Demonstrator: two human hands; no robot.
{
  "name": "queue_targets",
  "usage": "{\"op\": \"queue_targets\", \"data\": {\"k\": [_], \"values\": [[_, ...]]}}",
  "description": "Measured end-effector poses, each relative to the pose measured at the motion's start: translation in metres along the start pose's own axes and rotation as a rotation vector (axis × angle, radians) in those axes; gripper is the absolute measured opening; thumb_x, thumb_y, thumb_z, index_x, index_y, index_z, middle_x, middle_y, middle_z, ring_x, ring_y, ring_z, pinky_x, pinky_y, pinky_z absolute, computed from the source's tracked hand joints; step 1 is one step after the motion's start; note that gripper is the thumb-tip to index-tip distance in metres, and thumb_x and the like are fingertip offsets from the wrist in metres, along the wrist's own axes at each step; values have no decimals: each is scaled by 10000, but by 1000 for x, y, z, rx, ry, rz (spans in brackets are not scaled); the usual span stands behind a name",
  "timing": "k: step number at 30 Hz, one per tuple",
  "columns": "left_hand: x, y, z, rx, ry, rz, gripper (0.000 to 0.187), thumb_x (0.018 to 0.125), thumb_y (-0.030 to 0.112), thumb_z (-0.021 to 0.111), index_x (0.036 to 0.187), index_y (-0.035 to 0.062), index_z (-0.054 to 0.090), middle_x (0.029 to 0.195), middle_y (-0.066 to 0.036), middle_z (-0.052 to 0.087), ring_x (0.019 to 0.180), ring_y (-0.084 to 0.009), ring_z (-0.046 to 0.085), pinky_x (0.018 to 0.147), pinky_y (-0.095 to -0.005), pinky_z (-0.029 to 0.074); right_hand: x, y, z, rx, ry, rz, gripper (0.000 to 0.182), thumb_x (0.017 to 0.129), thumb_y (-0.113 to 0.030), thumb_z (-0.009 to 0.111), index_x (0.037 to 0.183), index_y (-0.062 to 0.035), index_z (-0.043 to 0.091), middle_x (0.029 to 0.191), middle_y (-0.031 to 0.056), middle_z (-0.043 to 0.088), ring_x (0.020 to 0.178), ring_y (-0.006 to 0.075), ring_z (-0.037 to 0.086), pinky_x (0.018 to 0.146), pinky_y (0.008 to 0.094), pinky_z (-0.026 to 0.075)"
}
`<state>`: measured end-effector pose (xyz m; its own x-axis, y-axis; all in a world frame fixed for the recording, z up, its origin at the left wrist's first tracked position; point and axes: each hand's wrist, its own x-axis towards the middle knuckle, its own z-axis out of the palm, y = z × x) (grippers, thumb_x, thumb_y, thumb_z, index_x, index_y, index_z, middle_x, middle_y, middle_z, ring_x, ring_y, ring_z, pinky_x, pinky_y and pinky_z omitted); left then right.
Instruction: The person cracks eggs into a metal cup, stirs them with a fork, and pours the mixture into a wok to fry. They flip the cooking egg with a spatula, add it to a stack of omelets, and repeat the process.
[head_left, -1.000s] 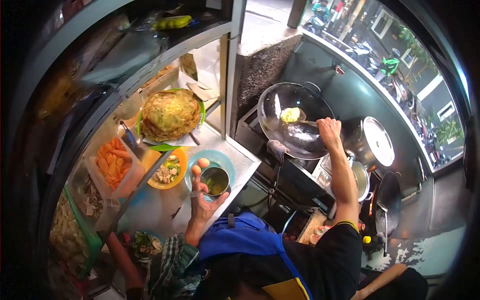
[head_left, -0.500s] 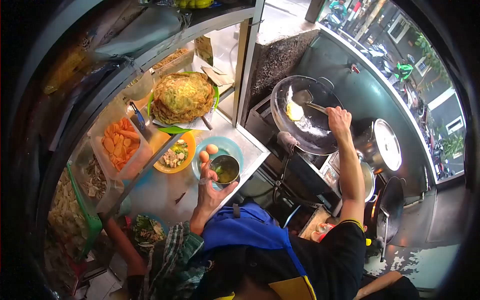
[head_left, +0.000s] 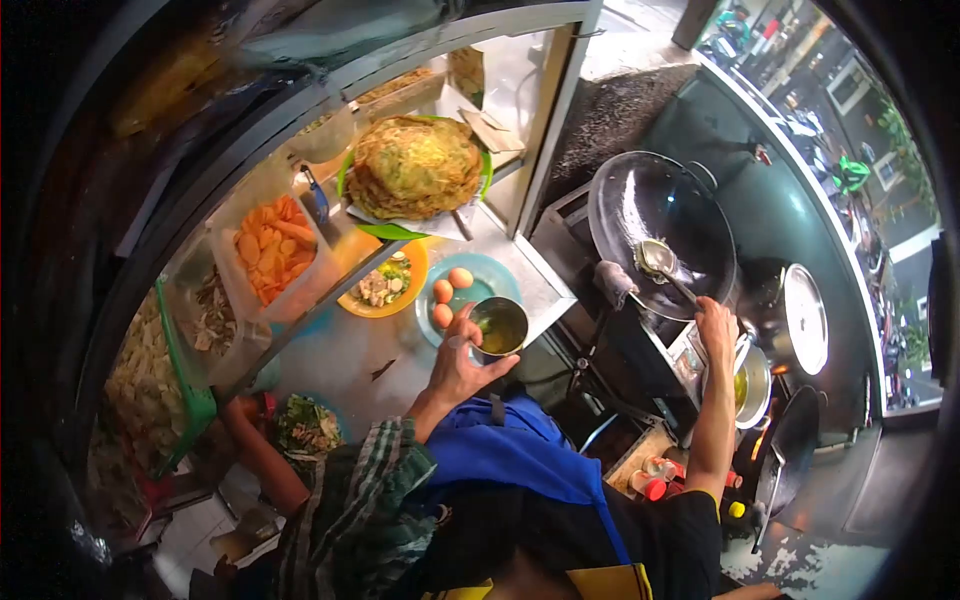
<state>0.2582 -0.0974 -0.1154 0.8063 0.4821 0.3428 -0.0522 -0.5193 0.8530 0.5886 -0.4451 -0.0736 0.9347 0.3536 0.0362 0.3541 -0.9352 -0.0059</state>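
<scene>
My left hand (head_left: pixel 462 368) is closed around a metal cup (head_left: pixel 500 328) with yellowish-green contents, held tilted over the counter. Beside it, a blue plate (head_left: pixel 487 270) bears three brown eggs (head_left: pixel 442 291). My right hand (head_left: pixel 716 328) grips the handle of a wok spatula (head_left: pixel 682 288). Its blade is over the near side of the dark wok (head_left: pixel 625 190), with something pale and yellowish on it. A streak of white shine shows on the wok's left inner wall.
An orange bowl of chopped food (head_left: pixel 420 262), a green plate (head_left: pixel 345 190) stacked with fried omelettes (head_left: pixel 418 165) and a tub of sliced carrots (head_left: pixel 270 250) stand left. Right of the wok are a lidded pot (head_left: pixel 805 318) and another pan (head_left: pixel 790 450). Another person's arm (head_left: pixel 258 455) reaches in at lower left.
My right hand has drawn the spatula from the wok's far left back toward its near side. The fried egg has left its earlier place. The whole view has shifted; my left hand still holds the cup.
</scene>
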Motion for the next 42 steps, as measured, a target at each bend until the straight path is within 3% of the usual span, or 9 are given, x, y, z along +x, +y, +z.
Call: {"op": "queue_targets", "data": {"k": [8,12,15,18,22,26,35,38,42], "values": [[1,-1,9,4,-35,27,906,690,262,920,1343,-59,381,862,-86,465,887,-249,527,915,-427,477,-23,-22,48,15,-75,15,393,865,-204,663,1257,-189,643,1084,175,696,999,415,670,841,524,534],[3,5,4,65,-70,16,737,691,236,915,1211,9,445,919,-99,470,1070,-322,567,929,-441,479,-42,-33,51,-191,-14,-77,416,873,-319,707,1263,-196,631,1069,126,685,1029,356,654,871,457,510],[14,-3,15,101,-70,177,653,691,225,911,1121,41,455,1012,-135,507,1225,-370,533,964,-468,472,-63,-115,-4,479,279,-479,372,826,-162,768,1186,-129,685,945,94,695,822,295,657,708,408,504],[20,6,24,57,-150,151,620,713,252,890,1118,51,466,1204,-209,546,1299,-389,501,1012,-504,454,-101,-211,-71,813,-148,-769,485,809,-256,794,1254,-125,654,847,78,657,804,281,646,713,388,482],[28,11,39,139,-210,282,682,722,322,873,1209,49,482,1321,-220,524,1267,-399,524,1032,-468,452,-97,-240,-52,651,-149,-973,320,869,-259,706,1138,-115,608,872,122,668,833,323,662,722,441,488],[35,19,38,-36,-166,205,881,668,260,909,1369,63,413,1380,-209,517,1247,-373,552,1042,-446,451,-85,-226,-63,715,-98,-452,151,1004,-203,576,1032,-61,618,769,178,686,734,378,685,641,429,537],[47,10,31,7,-105,99,997,663,274,917,1444,64,332,1375,-178,536,1212,-384,563,1015,-467,471,-76,-216,-80,1030,-490,-429,206,985,-177,635,1056,11,678,808,91,705,737,120,625,689,312,511],[47,8,31,38,-114,149,1015,648,261,926,1447,66,331,1400,-177,518,1246,-372,543,1036,-458,456,-76,-226,-55,1073,-36,-643,168,966,-119,605,1080,-11,664,912,147,702,788,306,682,732,387,537],[46,4,32,132,-67,253,992,652,213,920,1442,64,338,1420,-181,505,1287,-363,519,1042,-461,447,-78,-220,-55,821,-124,-759,141,964,-93,574,1051,-13,651,949,190,679,902,389,657,803,441,534]]}}
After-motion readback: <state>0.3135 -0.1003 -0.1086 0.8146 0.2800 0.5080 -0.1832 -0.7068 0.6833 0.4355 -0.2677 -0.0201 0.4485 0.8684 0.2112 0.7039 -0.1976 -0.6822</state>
